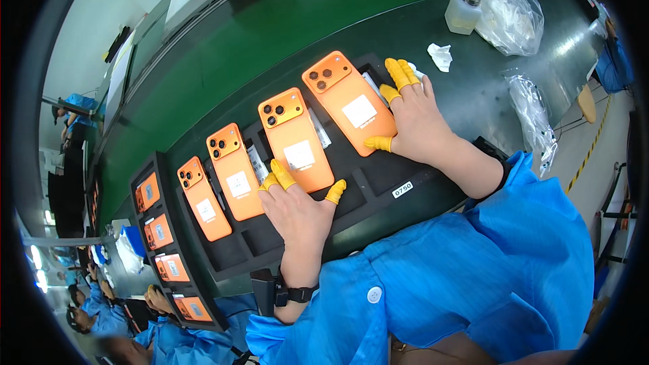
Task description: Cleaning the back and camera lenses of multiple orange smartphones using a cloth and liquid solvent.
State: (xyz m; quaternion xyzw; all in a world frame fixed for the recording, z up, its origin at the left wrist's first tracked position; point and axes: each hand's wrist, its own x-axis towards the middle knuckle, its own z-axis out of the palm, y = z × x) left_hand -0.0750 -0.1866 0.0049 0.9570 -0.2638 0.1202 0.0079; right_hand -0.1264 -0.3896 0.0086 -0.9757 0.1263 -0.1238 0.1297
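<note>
Smartphones, orange, triple-camera, four: the leftmost smartphone, the second smartphone, the third smartphone and the rightmost smartphone formed a slanting row at the black compartmented tray, camera ends toward its far side; whether the rightmost lay flat or stood raised could not be told. Handling, as judged: stiff slabs, modest in weight, smooth and apt to slide, fragile at the glass and lenses. Hold, as judged: best by the long edges, toward the lower end, clear of the camera block. Left hand: back upward, forearm from the tray's near side; fingers spread wide about the lower end of the third smartphone, fingertips by its left edge, thumb by its lower right corner, firmness of grip not discernible. Right hand: reached in at the tray's right end, back upward, thumb against the lower right edge of the rightmost smartphone, other fingers extended along its right side; clasp likewise not discernible. Fittings: yellow finger cots on both hands. Support: dark green table beneath the tray.
</note>
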